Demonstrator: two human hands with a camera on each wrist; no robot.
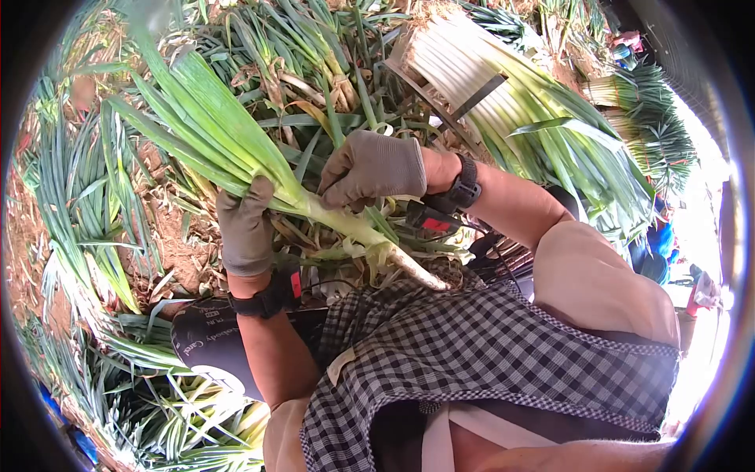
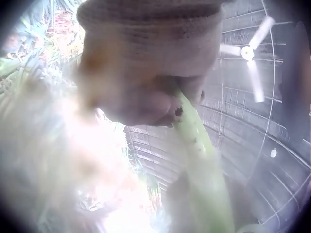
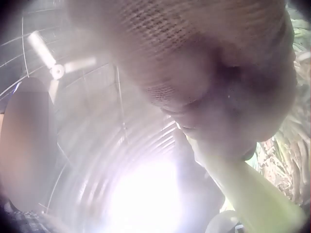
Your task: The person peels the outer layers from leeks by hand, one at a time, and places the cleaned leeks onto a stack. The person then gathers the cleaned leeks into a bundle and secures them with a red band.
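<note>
A large green onion (image 1: 346,224) lies slantwise in front of the body, its leaves fanning to the upper left and its pale root end by the checked apron. My gloved left hand (image 1: 245,228) grips it where the leaves split, thumb on the near side and other fingers mostly hidden. Just to the right, my gloved right hand (image 1: 376,169) has its fingers curled, pinching at the side of the stalk. The left wrist view shows the stalk (image 2: 201,155) running out from under the blurred left glove. In the right wrist view, the stalk (image 3: 252,194) passes below the right glove.
A stacked bundle of trimmed green onions (image 1: 480,86) rests in a metal frame (image 1: 440,110) at the upper right. Loose green onions (image 1: 118,173) cover the soil on the left. More bundles (image 1: 649,118) stand at the far right. A checked apron (image 1: 472,338) covers the lap.
</note>
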